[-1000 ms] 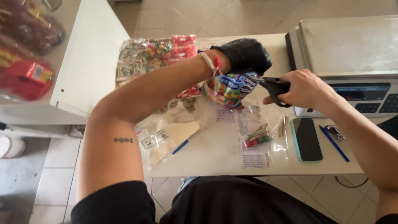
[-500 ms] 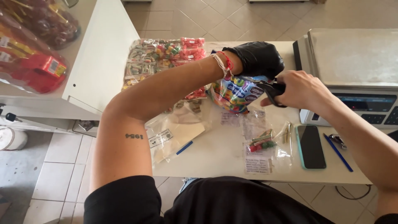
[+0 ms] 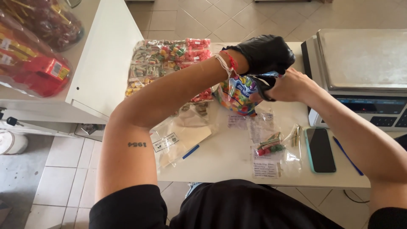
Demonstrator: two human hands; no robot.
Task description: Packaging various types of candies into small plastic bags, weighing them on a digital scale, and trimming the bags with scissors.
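Candy bag (image 3: 235, 94), full of sweets, gripped by both hands.

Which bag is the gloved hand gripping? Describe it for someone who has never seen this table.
On the white table, left of the grey weighing scale, the black-gloved left hand and bare right hand hold a multicoloured printed candy bag. Unlike the clear flat packets nearby, it is upright and opaque.

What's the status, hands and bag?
Left hand, black-gloved, grips colourful candy bag top. Right hand holds black scissors at it. Nothing blocking.
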